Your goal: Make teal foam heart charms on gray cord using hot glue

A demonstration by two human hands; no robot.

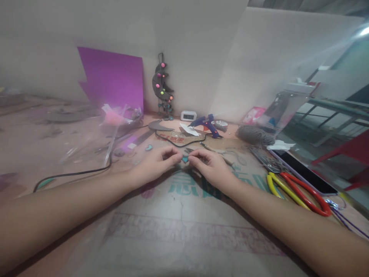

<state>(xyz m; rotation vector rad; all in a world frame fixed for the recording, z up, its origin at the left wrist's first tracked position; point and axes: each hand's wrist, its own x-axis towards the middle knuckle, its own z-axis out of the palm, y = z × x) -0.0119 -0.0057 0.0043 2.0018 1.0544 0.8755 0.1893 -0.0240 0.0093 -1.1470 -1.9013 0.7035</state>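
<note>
Over the middle of the table, my left hand (163, 159) and my right hand (209, 165) meet fingertip to fingertip. Between them is a small teal piece (185, 158), pinched from both sides by thumbs and fingers. Its exact shape is too small and blurred to name. Just behind the right fingers lie pliers (220, 154), partly hidden by that hand. Another small teal, curved piece (148, 147) rests on the table left of my left hand. A grey crescent (160, 125) lies farther back.
A blue glue gun (206, 124) and a white digital clock (188, 115) stand near the wall. A decorated moon hanging (161, 84) leans there beside purple sheets (115, 77). At right are grey yarn (255, 134), a phone (305, 171) and red-and-yellow-handled scissors (300, 192). A black cord (75, 175) crosses the left.
</note>
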